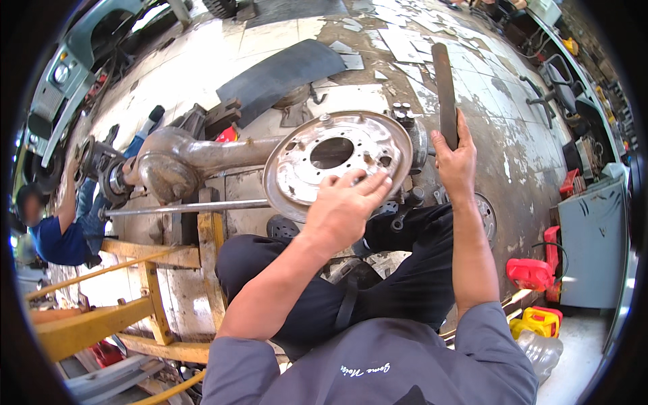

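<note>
A round metal brake backing plate (287, 172), with a large central hole and smaller holes around it, is tilted in front of me. My left hand (344, 206) lies across its near right part, fingers stretched out over the face. What is beneath the fingertips is hidden. To the right of the plate, my right hand (457, 158) is closed round the lower end of a long, flat, dark metal bar (443, 88), which stands upright. Left of the plate runs a heavy brown axle housing (223, 154) with a rounded bulge.
A thin metal shaft (189, 208) lies below the housing, near a yellow frame (101, 327). A curved dark panel (283, 77) lies beyond. Another person (64, 233) is at the far left by the housing's end. Red container (530, 274) and grey cabinet (594, 243) are at right.
</note>
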`<action>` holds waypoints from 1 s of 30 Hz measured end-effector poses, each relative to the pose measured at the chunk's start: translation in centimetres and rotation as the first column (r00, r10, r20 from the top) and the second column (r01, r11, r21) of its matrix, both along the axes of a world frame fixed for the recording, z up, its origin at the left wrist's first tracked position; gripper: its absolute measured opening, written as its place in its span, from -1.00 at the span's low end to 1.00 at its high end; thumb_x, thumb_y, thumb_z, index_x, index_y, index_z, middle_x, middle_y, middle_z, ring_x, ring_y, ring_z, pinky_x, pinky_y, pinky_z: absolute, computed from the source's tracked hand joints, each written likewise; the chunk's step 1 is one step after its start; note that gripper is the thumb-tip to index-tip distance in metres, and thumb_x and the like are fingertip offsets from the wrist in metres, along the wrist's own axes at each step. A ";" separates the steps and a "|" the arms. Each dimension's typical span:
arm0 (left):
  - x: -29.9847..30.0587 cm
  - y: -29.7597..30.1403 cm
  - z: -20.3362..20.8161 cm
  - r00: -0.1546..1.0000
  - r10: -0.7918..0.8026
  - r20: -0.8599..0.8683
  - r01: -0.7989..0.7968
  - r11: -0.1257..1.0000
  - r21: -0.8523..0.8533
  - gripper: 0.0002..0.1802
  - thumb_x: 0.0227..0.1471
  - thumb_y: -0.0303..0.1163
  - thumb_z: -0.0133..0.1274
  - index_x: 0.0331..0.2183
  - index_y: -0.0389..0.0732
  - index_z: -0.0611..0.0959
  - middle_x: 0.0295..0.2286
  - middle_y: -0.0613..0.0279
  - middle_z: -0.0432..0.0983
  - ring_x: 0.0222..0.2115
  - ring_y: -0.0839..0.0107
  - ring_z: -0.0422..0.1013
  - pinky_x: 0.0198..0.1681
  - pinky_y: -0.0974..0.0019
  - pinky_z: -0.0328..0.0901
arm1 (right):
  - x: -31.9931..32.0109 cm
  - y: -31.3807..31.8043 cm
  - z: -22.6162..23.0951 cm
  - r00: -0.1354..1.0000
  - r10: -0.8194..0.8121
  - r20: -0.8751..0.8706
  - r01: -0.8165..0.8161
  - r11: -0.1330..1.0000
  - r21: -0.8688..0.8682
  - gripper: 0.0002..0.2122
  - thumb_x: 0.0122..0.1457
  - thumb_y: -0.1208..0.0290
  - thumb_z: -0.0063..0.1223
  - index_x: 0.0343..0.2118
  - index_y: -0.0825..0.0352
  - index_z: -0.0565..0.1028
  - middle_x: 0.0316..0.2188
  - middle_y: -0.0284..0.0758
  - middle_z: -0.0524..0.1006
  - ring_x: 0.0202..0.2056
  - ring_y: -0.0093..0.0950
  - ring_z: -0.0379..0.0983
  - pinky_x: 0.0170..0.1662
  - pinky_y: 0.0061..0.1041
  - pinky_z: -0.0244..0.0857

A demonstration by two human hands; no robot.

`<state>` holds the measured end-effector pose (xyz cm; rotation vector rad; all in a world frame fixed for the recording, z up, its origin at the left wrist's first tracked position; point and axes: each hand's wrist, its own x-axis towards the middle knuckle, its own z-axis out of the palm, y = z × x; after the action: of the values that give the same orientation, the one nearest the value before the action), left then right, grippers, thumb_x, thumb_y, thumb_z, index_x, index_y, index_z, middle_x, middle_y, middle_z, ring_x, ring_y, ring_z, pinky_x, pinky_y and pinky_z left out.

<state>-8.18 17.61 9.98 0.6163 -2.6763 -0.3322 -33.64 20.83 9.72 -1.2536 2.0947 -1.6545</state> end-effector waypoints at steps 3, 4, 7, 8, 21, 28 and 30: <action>-1.1 0.8 -3.3 0.999 0.000 0.039 0.004 0.996 -0.091 -0.34 -0.07 -0.51 0.07 0.14 0.00 0.54 0.20 0.45 0.37 0.10 0.26 0.33 0.01 0.01 0.28 | -0.5 -1.8 1.0 0.853 0.159 -0.498 -0.130 0.987 0.092 -0.42 0.21 0.41 0.14 0.30 0.27 0.28 -0.10 -0.06 0.59 -0.15 -0.14 0.59 -0.09 -0.22 0.43; -1.2 0.8 -4.2 0.999 0.004 0.047 0.003 0.991 -0.130 -0.35 -0.05 -0.51 0.06 0.14 0.01 0.55 0.19 0.46 0.37 0.10 0.28 0.32 0.01 0.01 0.28 | 0.3 -2.5 1.8 0.817 0.228 -0.530 -0.142 0.970 0.199 -0.41 0.21 0.41 0.13 0.31 0.26 0.26 -0.11 -0.07 0.58 -0.16 -0.12 0.59 -0.08 -0.20 0.43; -1.6 0.6 -6.3 0.995 0.062 0.083 -0.048 0.985 -0.167 -0.34 -0.01 -0.50 0.05 0.18 0.07 0.50 0.22 0.48 0.32 0.15 0.33 0.25 0.05 0.00 0.24 | 3.3 -4.8 3.3 0.719 0.372 -0.588 -0.110 0.895 0.432 -0.40 0.21 0.42 0.05 0.34 0.23 0.21 -0.10 -0.08 0.52 -0.19 -0.04 0.56 -0.12 -0.10 0.43; -1.8 0.5 -6.7 0.993 0.075 0.091 -0.057 0.981 -0.187 -0.33 -0.01 -0.50 0.05 0.19 0.08 0.49 0.23 0.47 0.30 0.16 0.33 0.23 0.06 0.00 0.23 | 4.0 -5.7 3.2 0.724 0.346 -0.597 -0.076 0.900 0.430 -0.39 0.21 0.42 0.05 0.35 0.20 0.20 -0.10 -0.06 0.52 -0.18 -0.03 0.56 -0.11 -0.11 0.43; -2.5 1.7 -7.5 0.982 0.106 0.158 -0.088 0.989 -0.116 -0.39 0.12 -0.42 -0.02 0.22 -0.01 0.43 0.25 0.35 0.26 0.21 0.22 0.20 0.15 -0.15 0.21 | 7.0 -8.1 -0.7 0.574 0.598 -0.560 0.001 0.683 0.731 -0.37 0.17 0.47 0.03 0.33 0.29 0.17 -0.20 0.02 0.54 -0.24 0.00 0.59 -0.18 -0.10 0.49; -2.7 1.6 -6.8 0.974 0.120 0.193 -0.116 0.993 -0.033 -0.35 0.12 -0.40 0.00 0.26 -0.07 0.36 0.24 0.31 0.27 0.24 0.19 0.18 0.15 -0.17 0.20 | 8.2 -7.3 -0.6 0.562 0.596 -0.574 0.064 0.660 0.748 -0.31 0.11 0.54 0.10 0.34 0.27 0.15 -0.11 0.03 0.51 -0.21 -0.01 0.60 -0.16 -0.16 0.52; -2.7 1.7 -6.4 0.970 0.121 0.210 -0.125 0.992 0.004 -0.34 0.13 -0.40 -0.01 0.27 -0.08 0.34 0.23 0.29 0.27 0.25 0.18 0.17 0.16 -0.17 0.20 | 8.4 -7.5 -0.5 0.601 0.537 -0.592 0.050 0.714 0.698 -0.29 0.11 0.56 0.09 0.36 0.27 0.13 -0.12 0.02 0.50 -0.25 -0.02 0.61 -0.18 -0.15 0.52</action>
<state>-10.84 19.29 3.56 0.8622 -2.8189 -0.2696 -25.27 13.34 9.21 -2.0441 2.3559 -0.0683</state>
